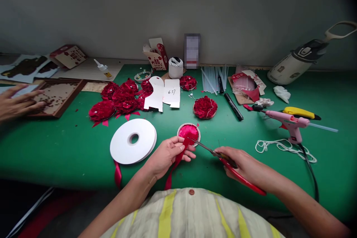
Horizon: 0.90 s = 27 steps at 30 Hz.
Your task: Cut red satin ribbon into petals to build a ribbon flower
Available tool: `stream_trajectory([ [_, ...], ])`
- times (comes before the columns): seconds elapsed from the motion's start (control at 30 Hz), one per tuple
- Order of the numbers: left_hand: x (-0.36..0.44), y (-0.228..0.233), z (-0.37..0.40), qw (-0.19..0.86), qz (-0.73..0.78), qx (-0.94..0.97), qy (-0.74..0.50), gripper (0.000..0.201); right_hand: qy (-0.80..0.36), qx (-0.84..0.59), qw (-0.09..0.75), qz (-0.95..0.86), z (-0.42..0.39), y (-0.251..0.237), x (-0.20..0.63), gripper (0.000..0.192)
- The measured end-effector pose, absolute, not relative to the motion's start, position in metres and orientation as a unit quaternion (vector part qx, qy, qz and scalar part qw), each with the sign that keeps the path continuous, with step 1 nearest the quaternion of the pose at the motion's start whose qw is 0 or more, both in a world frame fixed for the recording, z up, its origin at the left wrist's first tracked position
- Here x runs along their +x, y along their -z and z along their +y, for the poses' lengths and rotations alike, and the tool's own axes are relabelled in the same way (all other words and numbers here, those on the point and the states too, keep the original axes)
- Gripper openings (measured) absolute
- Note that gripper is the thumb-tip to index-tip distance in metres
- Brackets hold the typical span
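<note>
My left hand [167, 154] pinches a strip of red ribbon [175, 163] that trails down over the table's front edge. My right hand [241, 163] grips red-handled scissors [223, 156] whose blades point left at the ribbon by my left fingertips. Just beyond lies a small round disc with pink-red ribbon petals [189, 132]. A large white ribbon reel [133, 141] lies flat to the left of my left hand.
On the green table [69, 145] lie several finished red ribbon flowers [119, 98], another flower [205, 107], a pink glue gun [290, 122], white string [279, 145], a black marker [233, 106] and glue sticks [213, 78]. Another person's hand [15, 102] rests by a wooden tray [57, 96].
</note>
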State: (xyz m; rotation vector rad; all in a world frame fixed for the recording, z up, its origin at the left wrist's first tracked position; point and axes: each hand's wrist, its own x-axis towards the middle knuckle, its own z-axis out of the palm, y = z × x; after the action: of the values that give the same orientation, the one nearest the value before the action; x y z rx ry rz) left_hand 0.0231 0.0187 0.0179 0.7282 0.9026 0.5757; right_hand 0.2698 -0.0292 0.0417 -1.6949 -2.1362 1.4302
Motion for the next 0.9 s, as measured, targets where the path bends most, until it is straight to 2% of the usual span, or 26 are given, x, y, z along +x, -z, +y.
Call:
stream_trajectory([
  [0.2,0.023,-0.011,0.019,0.797,0.434,0.341,-0.245,0.018,-0.43,-0.542,0.026,-0.721,-0.028,-0.044,0.261,0.041],
  [0.33,0.024,-0.008,0.018,0.79,0.448,0.348,-0.233,0.023,-0.426,-0.55,0.031,-0.718,-0.027,-0.043,0.251,0.035],
  [0.5,0.024,-0.008,0.015,0.778,0.449,0.351,-0.262,0.019,-0.405,-0.558,0.054,-0.723,-0.031,-0.037,0.245,0.026],
  [0.9,0.027,-0.01,0.011,0.772,0.436,0.36,-0.289,0.019,-0.418,-0.566,0.075,-0.707,-0.035,-0.038,0.238,0.031],
])
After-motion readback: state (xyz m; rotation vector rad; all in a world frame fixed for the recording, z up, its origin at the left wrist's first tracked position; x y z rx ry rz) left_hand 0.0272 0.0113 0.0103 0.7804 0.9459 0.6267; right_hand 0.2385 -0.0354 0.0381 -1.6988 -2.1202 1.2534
